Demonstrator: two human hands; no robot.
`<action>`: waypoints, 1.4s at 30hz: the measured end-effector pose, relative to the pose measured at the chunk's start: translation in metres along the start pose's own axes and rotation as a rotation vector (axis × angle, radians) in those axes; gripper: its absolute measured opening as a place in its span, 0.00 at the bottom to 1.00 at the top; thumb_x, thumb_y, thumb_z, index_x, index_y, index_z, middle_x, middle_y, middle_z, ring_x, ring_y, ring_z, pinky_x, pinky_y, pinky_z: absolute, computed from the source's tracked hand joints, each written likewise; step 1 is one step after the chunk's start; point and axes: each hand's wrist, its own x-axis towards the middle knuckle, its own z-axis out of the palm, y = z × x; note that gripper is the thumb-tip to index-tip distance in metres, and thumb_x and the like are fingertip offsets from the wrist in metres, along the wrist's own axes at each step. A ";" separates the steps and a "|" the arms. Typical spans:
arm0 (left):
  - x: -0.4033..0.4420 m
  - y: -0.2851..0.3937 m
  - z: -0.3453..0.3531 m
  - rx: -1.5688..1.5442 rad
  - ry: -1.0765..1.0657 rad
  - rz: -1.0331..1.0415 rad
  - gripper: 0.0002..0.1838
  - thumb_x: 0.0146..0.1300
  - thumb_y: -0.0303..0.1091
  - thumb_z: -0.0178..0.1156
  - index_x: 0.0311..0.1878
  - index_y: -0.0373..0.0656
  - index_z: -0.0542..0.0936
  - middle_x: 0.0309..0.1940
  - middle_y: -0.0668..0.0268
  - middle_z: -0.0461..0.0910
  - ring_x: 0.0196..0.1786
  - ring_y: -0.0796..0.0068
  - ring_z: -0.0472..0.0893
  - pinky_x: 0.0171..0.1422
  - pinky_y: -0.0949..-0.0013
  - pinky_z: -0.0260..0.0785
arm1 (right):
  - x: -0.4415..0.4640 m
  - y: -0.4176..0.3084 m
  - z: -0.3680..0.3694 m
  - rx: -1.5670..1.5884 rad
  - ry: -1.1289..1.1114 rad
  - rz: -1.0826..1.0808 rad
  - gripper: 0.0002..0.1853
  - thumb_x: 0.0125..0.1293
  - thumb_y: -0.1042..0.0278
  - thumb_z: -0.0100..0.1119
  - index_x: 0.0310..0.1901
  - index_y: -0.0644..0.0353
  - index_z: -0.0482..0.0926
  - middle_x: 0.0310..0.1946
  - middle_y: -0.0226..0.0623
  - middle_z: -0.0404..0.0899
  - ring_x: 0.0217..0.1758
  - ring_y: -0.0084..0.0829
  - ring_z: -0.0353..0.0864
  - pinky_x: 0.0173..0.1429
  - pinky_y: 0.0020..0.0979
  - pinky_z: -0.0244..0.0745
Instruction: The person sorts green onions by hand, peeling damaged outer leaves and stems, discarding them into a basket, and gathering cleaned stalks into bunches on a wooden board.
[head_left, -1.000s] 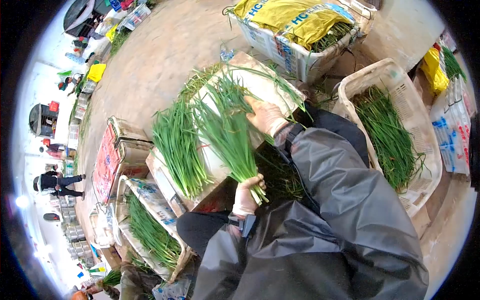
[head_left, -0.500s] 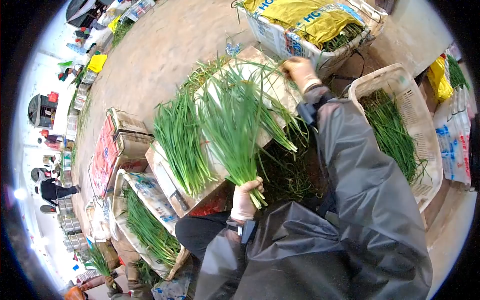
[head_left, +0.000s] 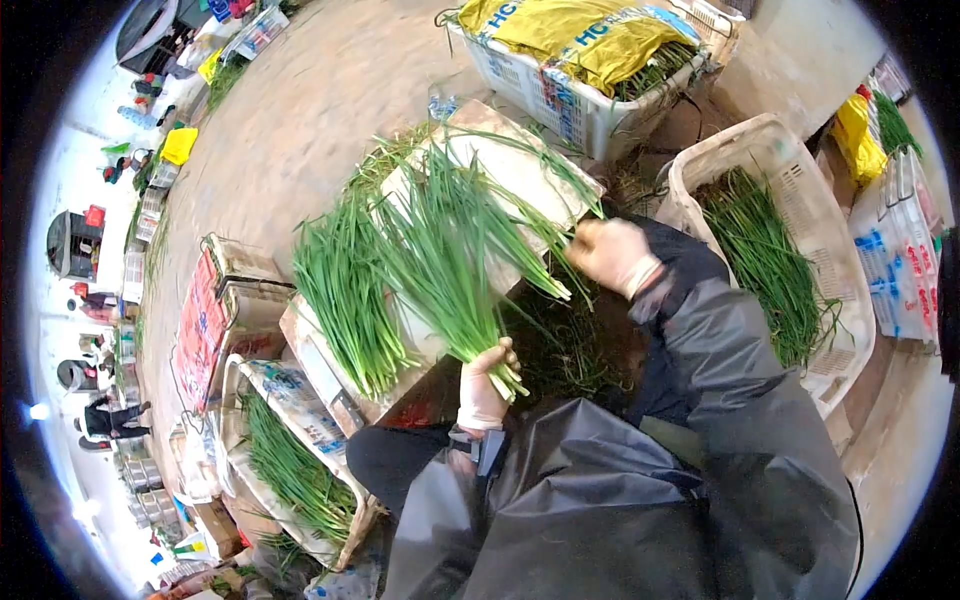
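Observation:
My left hand (head_left: 484, 385), in a pale glove, is closed around the base of a bunch of garlic chives (head_left: 440, 250), whose leaves fan out up and away over a board (head_left: 480, 155). Beside the right edge of the board is my right hand (head_left: 612, 255), also gloved, its fingers curled together; what they pinch, if anything, is hidden. A few loose chives (head_left: 535, 265) lie near its fingertips. Another pile of chives (head_left: 345, 295) rests on the board at the left, and a knife (head_left: 346, 410) lies at its front left edge.
A white crate of chives (head_left: 760, 260) stands at my right, another crate (head_left: 300, 460) at lower left. Ahead is a crate covered by a yellow sack (head_left: 580, 40). Plant scraps (head_left: 570, 340) lie below the board. A distant person (head_left: 112, 418) is at far left.
My right hand has come down and toward me, from beyond the board's right corner to beside its edge. My left hand still grips the bunch, and the view has shifted slightly.

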 end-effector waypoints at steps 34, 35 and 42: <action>0.051 -0.037 0.012 0.145 0.127 0.091 0.10 0.71 0.31 0.59 0.50 0.36 0.83 0.37 0.64 0.85 0.31 0.71 0.82 0.34 0.69 0.76 | -0.049 -0.019 0.083 1.225 -0.599 0.238 0.11 0.77 0.61 0.54 0.44 0.60 0.80 0.35 0.34 0.88 0.30 0.23 0.84 0.33 0.25 0.75; 0.051 -0.038 0.015 0.146 0.136 0.114 0.10 0.70 0.30 0.60 0.50 0.36 0.83 0.36 0.64 0.85 0.30 0.71 0.82 0.34 0.70 0.76 | -0.049 -0.017 0.084 1.205 -0.592 0.237 0.11 0.77 0.61 0.54 0.44 0.61 0.80 0.35 0.35 0.88 0.30 0.24 0.84 0.33 0.25 0.75; 0.034 -0.027 0.028 0.106 0.174 0.075 0.09 0.65 0.27 0.64 0.47 0.35 0.83 0.35 0.63 0.85 0.34 0.71 0.82 0.39 0.68 0.77 | -0.048 -0.014 0.068 1.168 -0.491 0.274 0.12 0.75 0.62 0.55 0.45 0.63 0.79 0.35 0.39 0.88 0.29 0.27 0.86 0.32 0.26 0.77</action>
